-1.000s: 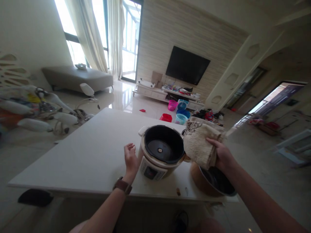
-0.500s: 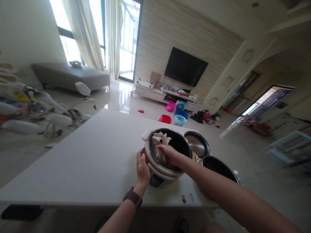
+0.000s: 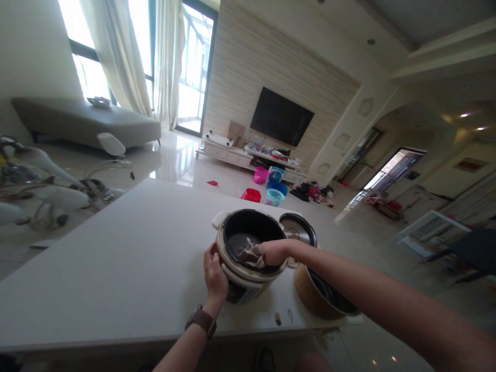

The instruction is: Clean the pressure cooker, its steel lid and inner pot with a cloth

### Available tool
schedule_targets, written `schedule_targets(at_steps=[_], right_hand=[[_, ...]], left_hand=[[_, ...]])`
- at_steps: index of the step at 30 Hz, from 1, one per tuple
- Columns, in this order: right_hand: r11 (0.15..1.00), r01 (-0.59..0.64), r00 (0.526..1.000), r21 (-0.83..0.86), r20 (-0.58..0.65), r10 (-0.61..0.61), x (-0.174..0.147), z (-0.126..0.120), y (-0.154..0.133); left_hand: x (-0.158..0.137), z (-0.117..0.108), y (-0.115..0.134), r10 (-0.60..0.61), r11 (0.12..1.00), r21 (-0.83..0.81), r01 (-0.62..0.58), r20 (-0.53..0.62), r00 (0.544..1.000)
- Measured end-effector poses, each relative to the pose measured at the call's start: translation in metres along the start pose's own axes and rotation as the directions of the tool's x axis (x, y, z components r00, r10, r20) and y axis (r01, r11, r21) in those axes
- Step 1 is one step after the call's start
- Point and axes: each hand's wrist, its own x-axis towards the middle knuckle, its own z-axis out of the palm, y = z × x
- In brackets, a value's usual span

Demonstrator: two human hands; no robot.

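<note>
A white electric pressure cooker (image 3: pixel 251 282) with a dark interior and a front panel stands on the white table (image 3: pixel 116 268). My left hand (image 3: pixel 216 276) rests its fingers round the cooker's left side. My right hand (image 3: pixel 276 252) reaches over the rim into the cooker and grips a crumpled beige cloth (image 3: pixel 251 253), held against the inside wall nearest me. Part of this hand's fingers is hidden by the cloth. To the right, beside the cooker, is an inner pot (image 3: pixel 310 297), tilted in view and partly covered by my right forearm. Behind it lies a round metal lid (image 3: pixel 294 228).
Two small items lie near the front table edge, one dark and yellowish (image 3: pixel 277 318), one pale (image 3: pixel 290 315). Beyond the table, a red basin (image 3: pixel 251 195) and a light-blue basket (image 3: pixel 275 197) stand on the floor. A white lamp-like fixture (image 3: pixel 58 196) is at left.
My right hand has moved the cloth from the cooker's left inner side down towards the near inner wall. My left hand stays on the cooker's side. The view has shifted right.
</note>
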Motion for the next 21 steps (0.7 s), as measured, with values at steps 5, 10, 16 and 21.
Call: schedule_targets(at_steps=[5, 10, 16, 21], right_hand=[[0.668, -0.013, 0.996, -0.744, 0.048, 0.073, -0.006, -0.024, 0.017], [0.481, 0.066, 0.985, -0.874, -0.021, -0.174, 0.014, -0.031, 0.033], [0.485, -0.143, 0.988, -0.863, -0.155, 0.016, 0.042, -0.023, 0.035], [0.550, -0.271, 0.961, -0.790, -0.194, 0.195, 0.030, 0.000, 0.022]], left_hand=[[0.000, 0.001, -0.001, -0.010, 1.000, -0.008, 0.010, -0.001, 1.000], [-0.001, 0.002, -0.001, -0.021, 1.000, -0.018, 0.021, -0.020, 1.000], [-0.001, 0.003, -0.001, -0.018, 1.000, -0.007, 0.018, -0.033, 0.999], [0.004, 0.004, -0.004, -0.055, 0.998, -0.012, 0.055, -0.008, 0.998]])
